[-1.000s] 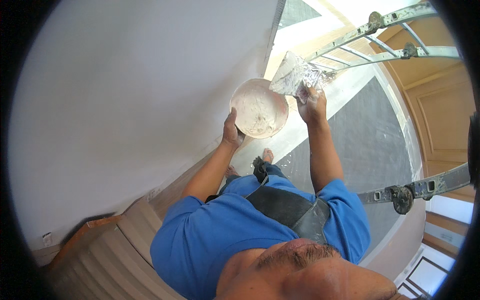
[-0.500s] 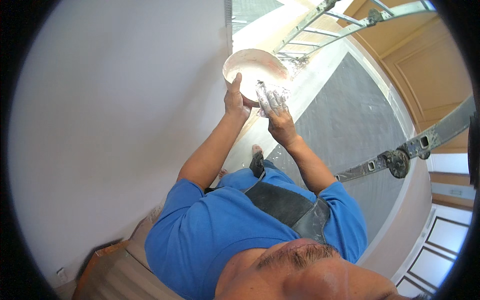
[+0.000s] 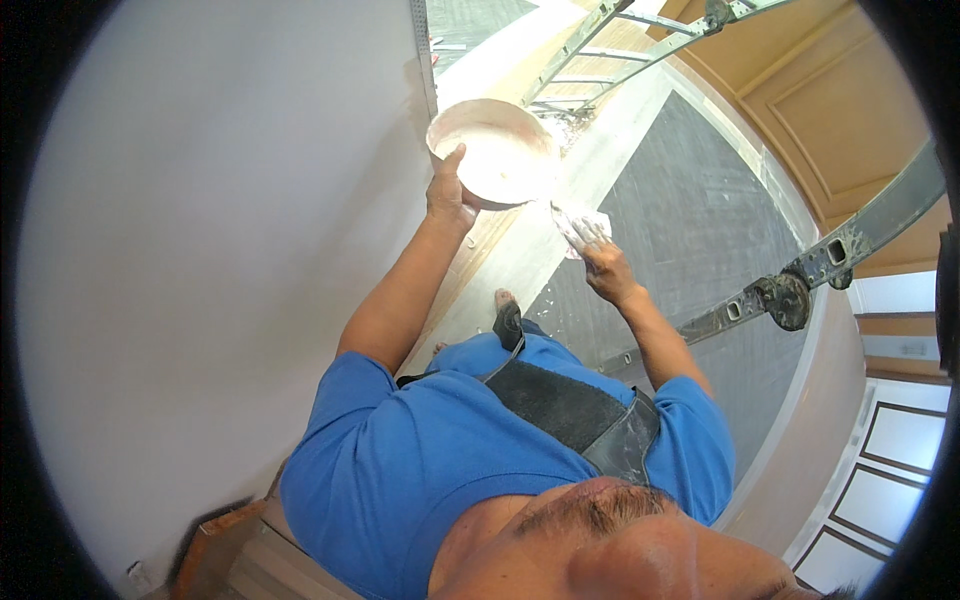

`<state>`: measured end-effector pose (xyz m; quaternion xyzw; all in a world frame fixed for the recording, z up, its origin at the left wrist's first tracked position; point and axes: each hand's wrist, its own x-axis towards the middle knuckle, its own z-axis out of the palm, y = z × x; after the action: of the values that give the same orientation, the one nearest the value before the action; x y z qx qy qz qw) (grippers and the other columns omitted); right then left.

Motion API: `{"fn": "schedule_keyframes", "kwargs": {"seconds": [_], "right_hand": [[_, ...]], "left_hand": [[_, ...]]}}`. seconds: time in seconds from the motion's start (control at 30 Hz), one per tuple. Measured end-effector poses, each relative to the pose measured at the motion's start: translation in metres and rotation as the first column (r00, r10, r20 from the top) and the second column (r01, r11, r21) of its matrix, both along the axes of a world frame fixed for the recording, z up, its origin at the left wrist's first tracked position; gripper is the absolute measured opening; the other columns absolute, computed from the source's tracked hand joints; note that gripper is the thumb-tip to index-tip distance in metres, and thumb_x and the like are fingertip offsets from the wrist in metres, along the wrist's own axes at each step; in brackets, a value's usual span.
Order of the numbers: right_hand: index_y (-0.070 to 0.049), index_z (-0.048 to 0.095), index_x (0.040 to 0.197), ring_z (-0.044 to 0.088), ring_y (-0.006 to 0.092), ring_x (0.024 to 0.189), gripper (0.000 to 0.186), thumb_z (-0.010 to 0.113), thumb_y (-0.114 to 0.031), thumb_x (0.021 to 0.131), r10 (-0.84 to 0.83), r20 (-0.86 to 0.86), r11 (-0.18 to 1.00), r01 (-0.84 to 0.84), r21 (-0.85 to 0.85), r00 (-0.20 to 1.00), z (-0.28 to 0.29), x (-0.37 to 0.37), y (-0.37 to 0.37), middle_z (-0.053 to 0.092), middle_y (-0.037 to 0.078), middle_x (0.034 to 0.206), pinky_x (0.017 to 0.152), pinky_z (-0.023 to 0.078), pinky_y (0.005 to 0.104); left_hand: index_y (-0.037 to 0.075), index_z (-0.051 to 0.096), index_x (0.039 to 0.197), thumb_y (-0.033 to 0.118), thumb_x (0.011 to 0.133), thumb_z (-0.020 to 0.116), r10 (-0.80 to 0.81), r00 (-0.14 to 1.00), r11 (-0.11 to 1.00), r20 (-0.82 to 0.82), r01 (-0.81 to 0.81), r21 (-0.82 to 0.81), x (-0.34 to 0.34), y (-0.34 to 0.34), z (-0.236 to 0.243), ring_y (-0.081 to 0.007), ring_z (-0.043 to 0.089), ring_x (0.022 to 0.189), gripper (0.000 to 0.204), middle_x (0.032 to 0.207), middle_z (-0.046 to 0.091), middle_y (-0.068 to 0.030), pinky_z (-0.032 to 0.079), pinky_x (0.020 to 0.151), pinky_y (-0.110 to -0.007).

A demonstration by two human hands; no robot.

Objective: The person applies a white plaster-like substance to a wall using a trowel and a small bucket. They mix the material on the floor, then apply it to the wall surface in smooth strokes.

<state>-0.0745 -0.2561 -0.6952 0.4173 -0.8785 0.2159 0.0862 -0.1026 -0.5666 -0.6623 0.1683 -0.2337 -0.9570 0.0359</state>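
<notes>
My left hand (image 3: 450, 195) grips the near left rim of a round bowl (image 3: 438, 128), thumb over the edge. Inside the bowl is a bright white paste (image 3: 500, 170), partly washed out by glare. Just right of the bowl and apart from it, my right hand (image 3: 608, 265) is closed on a flat, white-smeared scraper (image 3: 600, 219). Its fingers are coated in white, and they partly hide the scraper, so its full shape cannot be made out.
A smooth pale wall (image 3: 220, 230) rises on my left, with a perforated metal strip (image 3: 423, 50) along its edge. Ladder rungs (image 3: 615, 53) stand ahead; a dark metal rail (image 3: 720, 312) crosses at right. Grey sheeting (image 3: 700, 200) covers part of the floor, beside wooden panelling (image 3: 830, 120).
My right hand has drawn out from over the bowl, moving right and toward me with the scraper. The bowl, in my left hand, has shifted slightly left in view.
</notes>
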Motion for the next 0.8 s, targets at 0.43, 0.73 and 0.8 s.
{"fn": "schedule_keyframes", "kwargs": {"seconds": [0.43,0.73,0.8], "right_hand": [[0.0,0.066,0.118,0.069,0.0418,0.087,0.038,0.056,0.003,0.081,-0.153,0.24,0.947,0.073,0.313,0.959,0.126,-0.075,-0.079,0.069,0.027,0.094,0.079,0.054,0.0462],[0.006,0.072,0.085,0.072,0.0377,0.083,0.024,0.059,-0.013,0.079,-0.096,0.633,0.892,-0.215,0.397,0.768,0.057,-0.107,-0.138,0.072,0.027,0.088,0.075,0.055,0.0447],[0.008,0.071,0.085,0.071,0.0336,0.079,0.025,0.058,-0.013,0.079,-0.114,0.771,0.938,-0.189,0.292,0.626,0.041,-0.11,-0.137,0.071,0.024,0.084,0.072,0.054,0.043]], "left_hand": [[-0.004,0.051,0.141,0.026,0.086,0.079,0.086,0.994,0.812,-0.061,-0.106,-0.574,0.004,0.015,0.023,-0.0202,0.06,0.113,0.069,0.13,0.06,-0.0146,0.051,0.093,-0.034],[-0.008,0.055,0.135,0.028,0.084,0.082,0.131,0.989,0.842,0.064,-0.077,-0.533,0.007,0.011,-0.002,-0.0206,0.062,0.106,0.068,0.119,0.064,-0.0129,0.051,0.091,-0.033],[-0.008,0.054,0.136,0.028,0.084,0.081,0.148,0.981,0.84,0.125,-0.058,-0.539,0.009,0.011,-0.013,-0.0206,0.062,0.107,0.068,0.119,0.064,-0.0127,0.051,0.092,-0.033]]}}
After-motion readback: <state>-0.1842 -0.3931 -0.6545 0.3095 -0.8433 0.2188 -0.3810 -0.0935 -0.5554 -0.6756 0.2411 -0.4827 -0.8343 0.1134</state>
